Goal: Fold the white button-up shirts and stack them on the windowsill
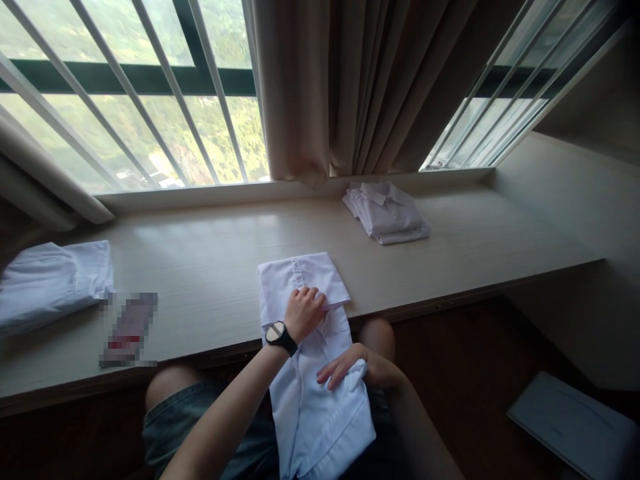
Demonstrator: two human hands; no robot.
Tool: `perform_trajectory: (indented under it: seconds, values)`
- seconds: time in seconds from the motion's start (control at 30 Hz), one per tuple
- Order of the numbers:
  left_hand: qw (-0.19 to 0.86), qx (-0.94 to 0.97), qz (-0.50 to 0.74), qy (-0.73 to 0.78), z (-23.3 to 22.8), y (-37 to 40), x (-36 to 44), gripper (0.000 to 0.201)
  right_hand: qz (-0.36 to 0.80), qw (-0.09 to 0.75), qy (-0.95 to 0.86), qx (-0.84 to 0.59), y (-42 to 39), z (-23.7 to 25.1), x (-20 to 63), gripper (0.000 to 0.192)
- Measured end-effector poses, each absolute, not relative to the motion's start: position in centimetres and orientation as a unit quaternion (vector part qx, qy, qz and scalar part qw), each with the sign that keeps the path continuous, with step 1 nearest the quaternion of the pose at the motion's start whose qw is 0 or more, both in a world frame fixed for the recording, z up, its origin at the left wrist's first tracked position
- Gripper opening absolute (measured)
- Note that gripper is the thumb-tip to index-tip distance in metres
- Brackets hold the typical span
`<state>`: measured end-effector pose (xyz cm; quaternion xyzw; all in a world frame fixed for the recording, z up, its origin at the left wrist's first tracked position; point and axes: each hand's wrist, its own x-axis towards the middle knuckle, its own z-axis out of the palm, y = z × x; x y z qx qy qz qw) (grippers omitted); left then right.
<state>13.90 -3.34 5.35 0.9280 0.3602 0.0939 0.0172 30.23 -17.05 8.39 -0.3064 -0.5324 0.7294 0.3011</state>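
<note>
A long white shirt (320, 413) lies partly folded, its upper part on the desk and its lower part draped over the desk edge onto my lap. My left hand (304, 312), with a dark watch on the wrist, presses on the folded upper part, fingers curled into the cloth. Lower down and to the right, my right hand (357, 365) rests against the same shirt. Its fingers lie across the fabric, and a bunch of cloth sits between them and the thumb side. The right thumb is hidden.
Folded white shirts (393, 213) are stacked near the curtain (340, 87) at the back. Another folded white garment (55, 283) and a pixelated flat item (130, 330) lie on the desk (200, 267) at left. A silver laptop-like slab (570, 423) is low at right.
</note>
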Motion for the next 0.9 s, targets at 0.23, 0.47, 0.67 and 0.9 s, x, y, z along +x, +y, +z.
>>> perform_trajectory:
  seconds: [0.23, 0.47, 0.67, 0.9]
  values:
    - [-0.023, 0.936, 0.116, 0.332, 5.5, -3.9, 13.3, 0.022, 0.712, 0.338, -0.544, -0.288, -17.6, 7.3, 30.7, 0.052]
    - [-0.027, 0.952, 0.093, 0.290, 5.2, -5.1, 14.3, 0.020, 0.716, 0.338, -0.540, -0.285, -17.6, 7.4, 30.4, 0.043]
    - [-0.018, 0.941, 0.096, 0.324, 4.9, -4.9, 14.3, 0.021, 0.713, 0.338, -0.543, -0.286, -17.6, 7.5, 30.5, 0.042]
    - [-0.025, 0.946, 0.095, 0.309, 8.2, -4.2, 11.6, 0.020, 0.714, 0.337, -0.543, -0.287, -17.4, 7.6, 30.4, 0.039]
